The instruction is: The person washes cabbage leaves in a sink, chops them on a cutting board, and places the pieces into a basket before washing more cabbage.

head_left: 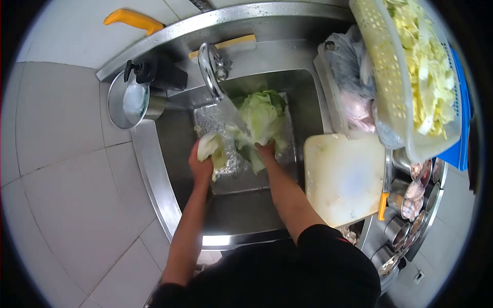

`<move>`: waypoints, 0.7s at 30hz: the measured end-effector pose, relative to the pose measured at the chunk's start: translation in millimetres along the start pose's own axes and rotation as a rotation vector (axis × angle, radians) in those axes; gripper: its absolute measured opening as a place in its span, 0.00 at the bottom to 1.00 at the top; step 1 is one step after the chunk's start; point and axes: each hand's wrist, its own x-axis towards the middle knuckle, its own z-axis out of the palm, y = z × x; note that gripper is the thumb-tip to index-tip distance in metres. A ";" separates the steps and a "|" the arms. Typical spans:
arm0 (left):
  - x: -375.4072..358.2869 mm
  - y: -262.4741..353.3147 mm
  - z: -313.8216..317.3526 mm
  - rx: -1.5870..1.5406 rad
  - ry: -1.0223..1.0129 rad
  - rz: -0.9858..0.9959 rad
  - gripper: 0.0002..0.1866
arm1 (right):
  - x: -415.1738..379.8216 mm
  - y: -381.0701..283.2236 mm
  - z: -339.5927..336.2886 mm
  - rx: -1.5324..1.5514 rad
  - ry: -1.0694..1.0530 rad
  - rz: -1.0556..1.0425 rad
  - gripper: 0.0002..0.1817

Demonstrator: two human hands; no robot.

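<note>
In the metal sink (pixel 239 210), cabbage leaves (pixel 262 110) lie in a shallow square tray with water under the curved faucet (pixel 208 72). My left hand (pixel 200 167) is closed on a pale cabbage piece (pixel 209 146) at the left side of the tray. Toward the tray's right side, my right hand (pixel 265 150) touches the leaves from the near side. Its fingers are partly hidden and blurred among the leaves, so its grip is unclear. Water runs down from the faucet between the two hands.
A white cutting board (pixel 344 174) lies right of the sink, beside an orange-handled knife (pixel 383 205). Beyond it a perforated basket (pixel 405 82) holds shredded cabbage. Metal containers stand at the lower right. A black pump bottle (pixel 164 75) and a metal pot (pixel 115 105) are at the upper left.
</note>
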 end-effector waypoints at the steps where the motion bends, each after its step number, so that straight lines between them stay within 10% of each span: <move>1: -6.7 -0.3 -13.8 -0.043 -0.021 -0.045 0.21 | 13.7 10.1 29.6 0.039 0.156 -0.001 0.39; 6: -30.1 8.5 -50.8 -0.249 0.119 -0.272 0.18 | -11.1 -50.0 -9.2 -0.099 0.016 0.109 0.36; 13: 23.4 32.7 -53.5 -0.209 0.121 -0.007 0.18 | -74.1 -143.6 -90.7 -0.362 0.299 -0.549 0.12; 18: 83.8 62.4 -26.5 -0.075 0.167 0.101 0.17 | -111.8 -229.0 -176.1 -0.672 -0.139 -1.077 0.10; 21: 91.6 76.3 -3.4 -0.378 -0.205 -0.025 0.19 | -121.1 -255.6 -201.9 -0.531 -0.332 -1.288 0.13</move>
